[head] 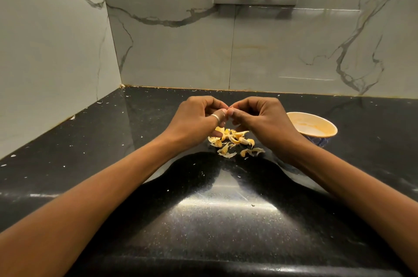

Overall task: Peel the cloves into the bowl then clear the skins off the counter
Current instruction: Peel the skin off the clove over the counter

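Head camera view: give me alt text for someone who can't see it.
Two bare hands, left hand and right hand, pinch a small garlic clove between their fingertips above a black counter. Below them lies a loose pile of skins and cloves, and a pale bowl stands just right of the right hand.

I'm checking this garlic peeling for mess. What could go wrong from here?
1. The left hand and right hand pinch the clove above the pile of skins and cloves, not the bowl; if it slips, it may land among skins.
2. The bowl sits beside the right wrist; a sideways move might knock it.
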{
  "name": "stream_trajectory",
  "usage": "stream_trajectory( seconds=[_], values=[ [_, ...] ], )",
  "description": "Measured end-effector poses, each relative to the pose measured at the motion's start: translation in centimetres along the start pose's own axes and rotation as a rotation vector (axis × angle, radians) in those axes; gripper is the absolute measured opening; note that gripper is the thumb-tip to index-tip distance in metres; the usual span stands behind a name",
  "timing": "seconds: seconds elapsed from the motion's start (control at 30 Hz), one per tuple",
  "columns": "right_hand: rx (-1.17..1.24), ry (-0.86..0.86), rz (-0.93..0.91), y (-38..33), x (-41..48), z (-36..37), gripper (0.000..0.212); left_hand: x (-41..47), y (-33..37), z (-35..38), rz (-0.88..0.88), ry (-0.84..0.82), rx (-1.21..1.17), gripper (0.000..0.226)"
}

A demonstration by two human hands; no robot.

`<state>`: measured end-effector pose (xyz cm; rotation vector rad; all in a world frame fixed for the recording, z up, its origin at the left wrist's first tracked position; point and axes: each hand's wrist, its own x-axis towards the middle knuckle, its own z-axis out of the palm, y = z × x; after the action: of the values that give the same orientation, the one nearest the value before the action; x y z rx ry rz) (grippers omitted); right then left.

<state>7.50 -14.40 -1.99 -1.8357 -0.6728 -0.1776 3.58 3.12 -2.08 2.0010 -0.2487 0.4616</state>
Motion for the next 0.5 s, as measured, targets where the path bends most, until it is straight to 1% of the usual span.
stream_trajectory(
  seconds=[0.07, 0.13, 0.23, 0.33, 0.43, 0.5],
  values=[
    [-0.008, 0.004, 0.009, 0.02, 0.01, -0.05, 0.014, -0.05, -0.18, -0.05, 0.110, 0.049, 0.144, 0.015],
    [0.006, 0.003, 0.022, -0.02, -0.03, 0.05, 0.015, -0.09, -0.32, -0.07, 0.215, 0.088, 0.230, 0.016],
    [0.077, -0.005, 0.063, -0.07, -0.12, 0.18, 0.015, -0.07, -0.52, 0.00, 0.368, 0.109, 0.381, 0.018],
    [0.207, -0.020, 0.125, 0.04, -0.13, 0.10, 0.017, 0.03, -0.83, 0.09, 0.447, 0.110, 0.481, 0.018],
    [0.314, -0.026, 0.173, 0.02, -0.13, 0.15, 0.019, -0.08, -0.93, 0.33, 0.527, 0.121, 0.618, 0.026],
    [0.367, -0.024, 0.197, -0.05, -0.07, 0.15, 0.017, -0.25, -0.77, 0.40, 0.564, 0.133, 0.698, 0.032]
  ],
)
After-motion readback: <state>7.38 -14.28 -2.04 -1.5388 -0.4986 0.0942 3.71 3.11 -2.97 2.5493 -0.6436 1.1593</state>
